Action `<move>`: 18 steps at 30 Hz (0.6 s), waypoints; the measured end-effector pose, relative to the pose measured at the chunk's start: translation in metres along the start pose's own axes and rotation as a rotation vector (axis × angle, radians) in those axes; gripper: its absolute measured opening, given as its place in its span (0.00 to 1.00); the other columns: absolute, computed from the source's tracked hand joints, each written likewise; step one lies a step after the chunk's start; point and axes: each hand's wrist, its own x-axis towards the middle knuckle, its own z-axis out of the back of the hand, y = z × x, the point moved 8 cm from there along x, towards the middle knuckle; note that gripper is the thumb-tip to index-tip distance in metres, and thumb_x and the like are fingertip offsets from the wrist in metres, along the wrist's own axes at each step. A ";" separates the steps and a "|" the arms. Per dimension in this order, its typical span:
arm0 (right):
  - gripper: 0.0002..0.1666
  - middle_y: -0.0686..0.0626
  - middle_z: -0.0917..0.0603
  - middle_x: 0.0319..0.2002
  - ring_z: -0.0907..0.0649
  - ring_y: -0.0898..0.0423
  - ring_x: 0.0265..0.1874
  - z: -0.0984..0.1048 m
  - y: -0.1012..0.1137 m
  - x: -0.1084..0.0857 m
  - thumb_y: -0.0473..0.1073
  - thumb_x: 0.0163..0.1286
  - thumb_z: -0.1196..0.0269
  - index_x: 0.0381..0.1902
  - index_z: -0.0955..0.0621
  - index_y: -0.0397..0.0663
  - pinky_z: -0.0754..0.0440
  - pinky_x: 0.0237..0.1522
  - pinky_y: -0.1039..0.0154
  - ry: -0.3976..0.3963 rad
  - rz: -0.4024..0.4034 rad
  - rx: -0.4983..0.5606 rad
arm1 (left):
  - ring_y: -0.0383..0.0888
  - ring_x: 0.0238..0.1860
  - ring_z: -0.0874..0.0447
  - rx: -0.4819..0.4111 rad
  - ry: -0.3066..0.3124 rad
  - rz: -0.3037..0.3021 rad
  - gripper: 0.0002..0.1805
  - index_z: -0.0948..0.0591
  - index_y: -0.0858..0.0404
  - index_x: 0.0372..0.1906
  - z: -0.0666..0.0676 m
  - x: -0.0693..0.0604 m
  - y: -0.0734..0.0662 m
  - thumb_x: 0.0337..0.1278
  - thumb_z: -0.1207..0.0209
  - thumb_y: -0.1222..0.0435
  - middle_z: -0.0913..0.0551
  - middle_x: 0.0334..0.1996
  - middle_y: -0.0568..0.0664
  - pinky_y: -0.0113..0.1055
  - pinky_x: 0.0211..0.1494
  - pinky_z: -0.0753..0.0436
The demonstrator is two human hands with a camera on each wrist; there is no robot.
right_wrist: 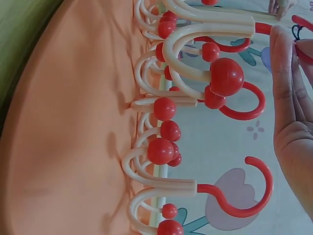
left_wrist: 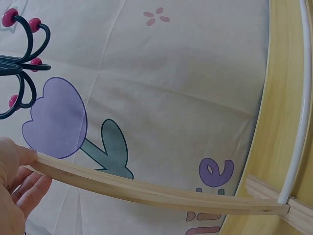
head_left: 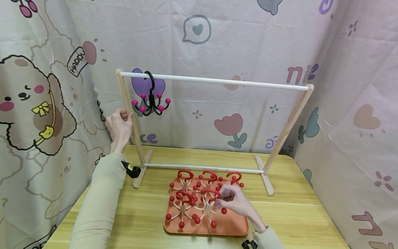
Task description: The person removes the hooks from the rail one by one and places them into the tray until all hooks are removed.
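My left hand grips the left wooden post of a rack, thumb and fingers on either side of it. By that post, a black claw hanger with pink ball tips hangs from the white top rail. On an orange tray stand several cream claw hangers with red hooks and red balls, among them a front-left hanger. My right hand pinches the red hook of the front-right hanger. Whether that hanger touches the tray I cannot tell.
The rack's right post leans on a wooden foot behind the tray. A lower white bar joins the two sides. A patterned curtain surrounds the wooden table at the back and sides.
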 end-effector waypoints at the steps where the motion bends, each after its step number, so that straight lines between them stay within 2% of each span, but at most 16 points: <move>1: 0.05 0.20 0.19 0.30 0.10 0.56 0.29 0.000 -0.002 0.000 0.26 0.66 0.41 0.35 0.26 0.25 0.12 0.28 0.50 0.004 -0.008 0.001 | 0.66 0.47 0.16 0.000 0.000 0.001 0.14 0.17 0.77 0.47 0.000 0.000 0.000 0.64 0.37 0.68 0.12 0.42 0.71 0.53 0.64 0.26; 5: 0.05 0.23 0.17 0.30 0.10 0.56 0.29 -0.001 -0.008 0.001 0.27 0.66 0.39 0.35 0.25 0.26 0.12 0.28 0.51 0.013 -0.035 -0.024 | 0.66 0.48 0.16 0.001 0.002 0.006 0.14 0.17 0.76 0.47 0.000 0.000 0.000 0.64 0.37 0.68 0.12 0.43 0.70 0.53 0.64 0.27; 11: 0.04 0.26 0.16 0.28 0.11 0.46 0.25 -0.002 -0.008 0.002 0.27 0.67 0.39 0.35 0.24 0.28 0.14 0.24 0.47 0.026 -0.008 -0.047 | 0.66 0.48 0.16 0.001 0.003 0.008 0.14 0.17 0.76 0.47 0.000 0.000 0.000 0.65 0.38 0.67 0.12 0.43 0.70 0.53 0.64 0.26; 18: 0.05 0.26 0.15 0.29 0.11 0.59 0.26 -0.002 -0.017 0.002 0.29 0.67 0.37 0.35 0.23 0.29 0.12 0.29 0.48 -0.010 -0.076 -0.067 | 0.66 0.48 0.16 0.003 0.004 0.002 0.14 0.17 0.77 0.47 -0.001 0.000 0.001 0.65 0.38 0.68 0.13 0.43 0.71 0.53 0.64 0.26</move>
